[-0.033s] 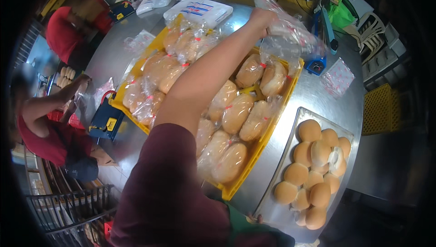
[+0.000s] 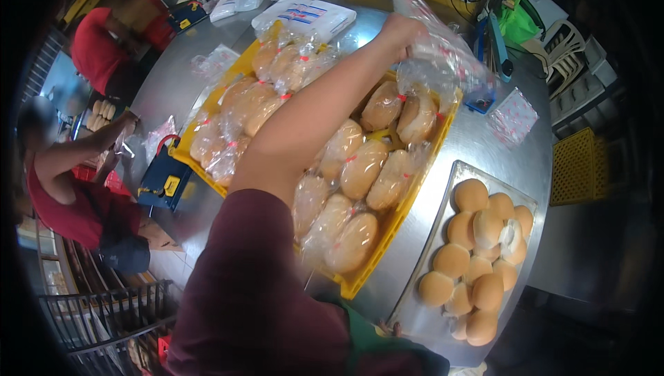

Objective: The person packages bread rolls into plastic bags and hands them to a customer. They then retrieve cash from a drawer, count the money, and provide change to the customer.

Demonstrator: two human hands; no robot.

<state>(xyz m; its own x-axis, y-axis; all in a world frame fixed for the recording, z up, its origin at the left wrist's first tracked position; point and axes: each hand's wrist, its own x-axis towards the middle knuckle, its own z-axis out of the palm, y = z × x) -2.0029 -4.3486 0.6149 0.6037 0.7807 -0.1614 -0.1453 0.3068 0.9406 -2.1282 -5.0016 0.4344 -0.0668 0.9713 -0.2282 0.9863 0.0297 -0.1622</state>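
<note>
My left arm reaches across a yellow crate (image 2: 377, 265) to its far right side. There my left hand (image 2: 407, 33) is closed on clear plastic bags (image 2: 443, 44) with red print, smeared by motion. The bags hang past my hand toward a blue sealing device (image 2: 481, 99). Inside the crate lie several bagged bread loaves (image 2: 364, 166), their necks closed with red tape; my forearm hides some. Of my right hand (image 2: 395, 329), only what look like fingertips show, low by the near corner of a metal tray (image 2: 415, 293) of round buns (image 2: 451, 260).
A flat printed bag (image 2: 513, 116) lies right of the crate on the metal table. A white printed pack (image 2: 304, 17) lies behind it. A dark blue tape dispenser (image 2: 166, 177) stands at the left edge. Two people in red work at the left. A yellow basket (image 2: 579, 167) stands at the right.
The plastic bags in my left hand have shifted slightly to the right. My left hand stays closed on them. The view has moved a little.
</note>
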